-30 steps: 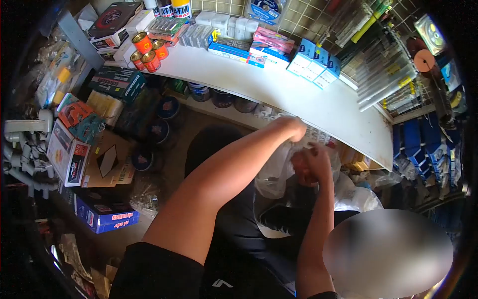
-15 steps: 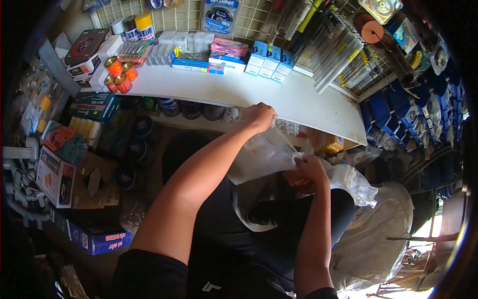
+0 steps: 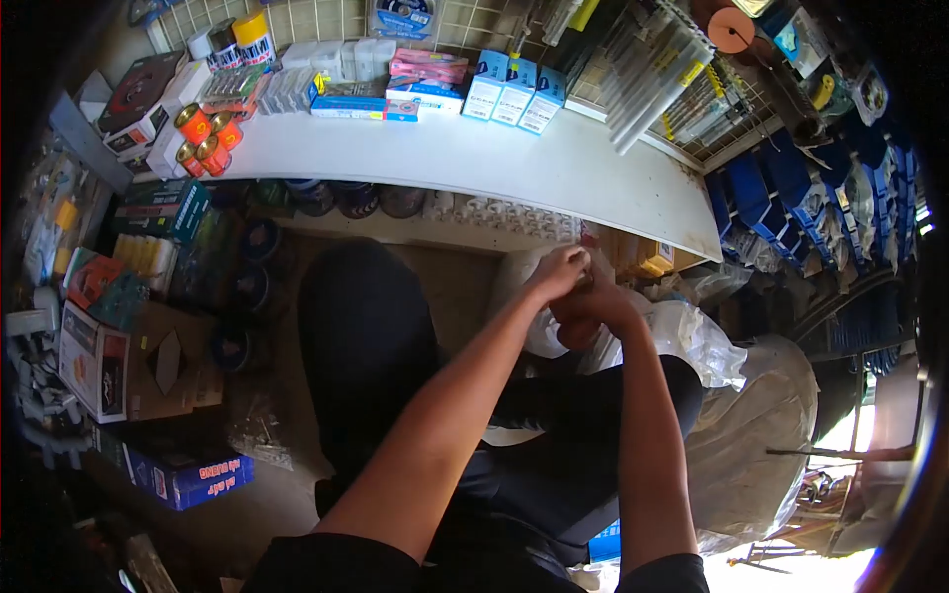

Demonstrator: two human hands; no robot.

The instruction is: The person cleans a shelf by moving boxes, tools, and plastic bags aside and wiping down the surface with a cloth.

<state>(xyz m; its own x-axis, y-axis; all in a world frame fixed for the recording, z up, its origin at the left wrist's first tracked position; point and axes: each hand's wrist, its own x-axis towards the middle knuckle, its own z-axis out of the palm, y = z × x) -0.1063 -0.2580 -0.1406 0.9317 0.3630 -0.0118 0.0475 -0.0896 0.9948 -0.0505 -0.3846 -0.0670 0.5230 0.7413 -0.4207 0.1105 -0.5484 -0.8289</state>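
My left hand (image 3: 560,272) and my right hand (image 3: 601,304) are together below the front edge of the white shelf (image 3: 415,163). Both have their fingers closed around the gathered top of a clear plastic bag (image 3: 542,331), which hangs beneath and partly behind them. The fingertips overlap, so the exact grip on the bag is partly hidden. More crumpled clear plastic (image 3: 697,341) lies just right of my right hand, by my bent knee.
Orange cans (image 3: 211,148), spray cans (image 3: 252,42) and blue-white boxes (image 3: 512,94) stand on the shelf. Blue bins (image 3: 766,208) line the right side. Cartons (image 3: 173,366) stand low at left. A large covered bundle (image 3: 756,435) sits at right.
My left hand has moved right and down to meet my right hand. The bag, stretched between the hands before, is now gathered at its top. The view has shifted slightly.
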